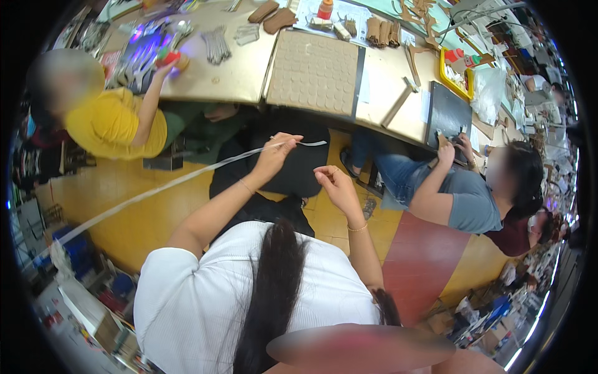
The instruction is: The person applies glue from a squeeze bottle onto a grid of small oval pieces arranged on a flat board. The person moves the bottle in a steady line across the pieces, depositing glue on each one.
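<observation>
My left hand [277, 157] pinches a long, narrow white strip [177, 181] between its fingers. Its short free end [314, 144] pokes out past my fingertips and curves slightly; the long part stretches away toward the lower left, its far end lost in the clutter. To the right, my right hand [338, 188] hovers apart from the strip, fingers loosely bent, with nothing visible in them. Beneath both hands is a flat black surface [305, 165] over my lap. Ahead on the table lies a brown sheet [314, 71] covered in rows of round discs.
A hammer [398, 103] lies on the worktable [240, 81], with a yellow tray [443, 62] beyond it. Stacked brown pieces [383, 32] sit at the back. One co-worker in yellow [115, 121] sits left, another in grey-blue [473, 199] sits right near a black board [450, 109].
</observation>
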Motion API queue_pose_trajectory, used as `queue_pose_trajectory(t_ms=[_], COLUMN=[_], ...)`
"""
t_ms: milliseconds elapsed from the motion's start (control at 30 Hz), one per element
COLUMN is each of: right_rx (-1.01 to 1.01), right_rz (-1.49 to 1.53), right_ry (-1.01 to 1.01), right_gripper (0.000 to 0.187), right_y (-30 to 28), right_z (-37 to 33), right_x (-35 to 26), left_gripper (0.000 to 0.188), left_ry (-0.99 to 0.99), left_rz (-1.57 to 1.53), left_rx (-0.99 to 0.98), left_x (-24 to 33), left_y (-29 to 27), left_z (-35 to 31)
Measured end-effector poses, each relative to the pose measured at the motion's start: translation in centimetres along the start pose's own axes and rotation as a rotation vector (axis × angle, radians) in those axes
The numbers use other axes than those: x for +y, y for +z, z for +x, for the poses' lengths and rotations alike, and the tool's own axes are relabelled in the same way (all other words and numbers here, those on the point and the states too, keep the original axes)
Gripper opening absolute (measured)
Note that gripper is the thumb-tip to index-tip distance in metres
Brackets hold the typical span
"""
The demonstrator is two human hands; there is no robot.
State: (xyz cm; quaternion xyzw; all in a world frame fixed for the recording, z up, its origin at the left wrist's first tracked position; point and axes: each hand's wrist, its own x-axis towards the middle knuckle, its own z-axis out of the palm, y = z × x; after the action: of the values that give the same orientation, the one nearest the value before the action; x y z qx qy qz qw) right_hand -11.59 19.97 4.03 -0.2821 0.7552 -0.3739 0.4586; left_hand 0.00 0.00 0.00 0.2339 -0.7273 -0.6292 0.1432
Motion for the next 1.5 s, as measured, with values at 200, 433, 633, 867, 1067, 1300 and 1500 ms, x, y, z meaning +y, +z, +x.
queue_pose_trajectory(t_ms=[200,433,633,867,1067,1300,1500], right_rx=[-0.023,0.15,0.208,0.419,0.751,0.805,0.569], right_rz=[0.837,1.491,1.396,0.3,0.123,0.096,0.262], right_ry=[0.247,0.1,0.17,0.086,-0.27,-0.36,-0.461], right_gripper=[0.041,0.04,0.035,0.022,0.018,0.018,0.022], right_y=[3.8,6.5,2.5,-3.3,-12.4,-16.3,-14.0], right_z=[13.1,19.8,21.1,26.6,30.8,32.7,33.4], right_x=[-7.7,-14.4,-12.4,-1.2,5.2,6.3,2.5], left_gripper=[0.037,0.031,0.03,0.017,0.01,0.022,0.019], left_ry=[0.008,-0.057,0.03,0.124,0.27,0.19,0.231], left_rz=[-0.059,-0.259,-0.117,0.009,0.334,0.053,0.189], left_rx=[-0.386,-0.385,-0.346,-0.036,-0.122,-0.727,-0.716], left_x=[0.9,1.7,0.6,-5.7,-7.3,-9.6,-13.0], left_y=[-9.5,-15.4,-15.4,-10.7,-5.1,0.4,0.8], left_z=[11.2,14.4,15.5,16.3,18.1,17.2,15.2])
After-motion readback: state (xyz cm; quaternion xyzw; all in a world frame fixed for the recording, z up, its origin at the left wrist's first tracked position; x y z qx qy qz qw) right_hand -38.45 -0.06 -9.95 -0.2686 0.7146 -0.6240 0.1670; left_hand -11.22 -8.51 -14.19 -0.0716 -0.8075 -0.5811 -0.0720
